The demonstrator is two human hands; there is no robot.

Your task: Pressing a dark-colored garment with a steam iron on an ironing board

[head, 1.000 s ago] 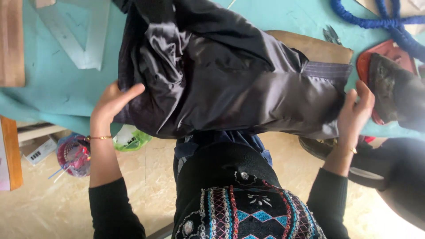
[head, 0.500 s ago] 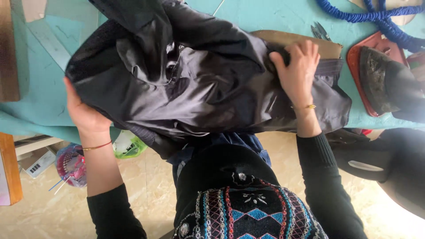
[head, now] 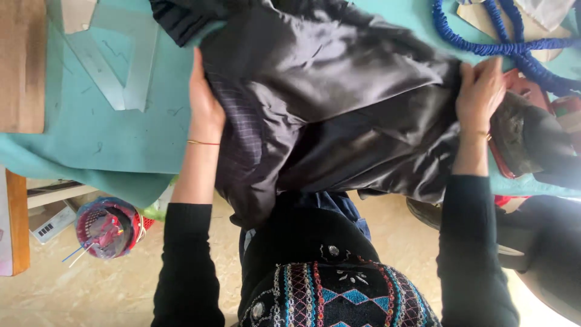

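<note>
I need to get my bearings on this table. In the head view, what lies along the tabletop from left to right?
Wooden board → clear plastic set square → left hand → dark satin-lined garment → right hand → blue braided cord.

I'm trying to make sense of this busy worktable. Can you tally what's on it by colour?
Dark grey or black: 1, the shiny garment that the left hand and right hand hold at its two sides.
Blue: 1, the cord.
Clear: 1, the triangle ruler.
Teal: 1, the table cover.
Total: 4
</note>
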